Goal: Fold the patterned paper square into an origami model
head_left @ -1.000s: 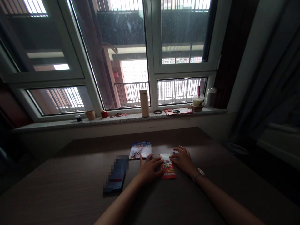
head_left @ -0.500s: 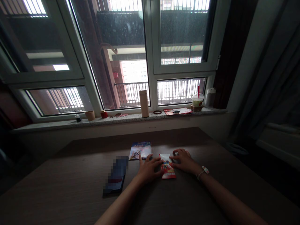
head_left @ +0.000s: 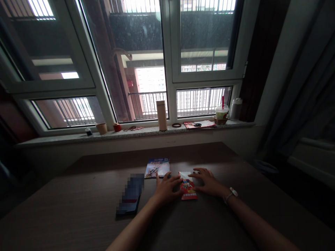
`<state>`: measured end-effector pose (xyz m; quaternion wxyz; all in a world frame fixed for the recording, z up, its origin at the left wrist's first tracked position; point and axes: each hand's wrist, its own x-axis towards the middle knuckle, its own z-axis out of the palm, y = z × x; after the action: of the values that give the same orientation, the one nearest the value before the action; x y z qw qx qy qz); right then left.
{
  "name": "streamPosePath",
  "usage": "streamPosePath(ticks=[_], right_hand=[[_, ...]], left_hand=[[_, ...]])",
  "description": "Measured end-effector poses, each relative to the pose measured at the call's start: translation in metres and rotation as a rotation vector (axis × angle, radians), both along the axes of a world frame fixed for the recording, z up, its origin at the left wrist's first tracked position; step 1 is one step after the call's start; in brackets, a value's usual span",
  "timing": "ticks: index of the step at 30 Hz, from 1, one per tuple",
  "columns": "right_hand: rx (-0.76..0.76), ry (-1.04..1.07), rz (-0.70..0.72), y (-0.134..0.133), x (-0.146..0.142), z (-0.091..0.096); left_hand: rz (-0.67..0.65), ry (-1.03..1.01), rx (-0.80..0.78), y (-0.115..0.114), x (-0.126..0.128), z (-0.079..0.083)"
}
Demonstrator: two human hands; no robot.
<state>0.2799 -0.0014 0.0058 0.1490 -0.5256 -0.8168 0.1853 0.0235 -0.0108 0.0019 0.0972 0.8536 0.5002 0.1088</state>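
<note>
A small red and white packet with cartoon-like figures lies flat on the dark wooden table. At its left edge rests my left hand, fingers spread, their tips at the packet's side. My right hand curves over from the other side with parted fingers. One of its fingertips reaches the packet's upper right part. Just beyond my left hand is a colourful printed booklet. Left of that hand lies a dark, phone-like object, partly blurred out.
On the stone windowsill stand a beige flask, a paper cup, a small red jar and a drink cup with a straw. Scissors lie on red-edged papers. A white bottle stands at the right.
My right hand has shifted slightly right, uncovering more of the packet's picture. My left hand and the packet stay nearly in place; the view has moved a little.
</note>
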Motion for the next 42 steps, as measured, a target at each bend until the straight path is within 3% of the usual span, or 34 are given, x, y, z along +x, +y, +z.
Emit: streamPosePath(ticks=[10,23,42], right_hand=[[0.115,0.103,-0.07,0.002,-0.01,-0.012],[-0.098,-0.028,0.059,-0.002,0.002,0.009],[-0.213,0.007,0.104,-0.003,0.011,0.008]], left_hand=[[0.001,0.007,-0.021,-0.003,0.001,0.005],[0.009,0.011,-0.014,-0.002,0.0,0.004],[0.0,0.002,-0.013,-0.001,-0.001,0.001]])
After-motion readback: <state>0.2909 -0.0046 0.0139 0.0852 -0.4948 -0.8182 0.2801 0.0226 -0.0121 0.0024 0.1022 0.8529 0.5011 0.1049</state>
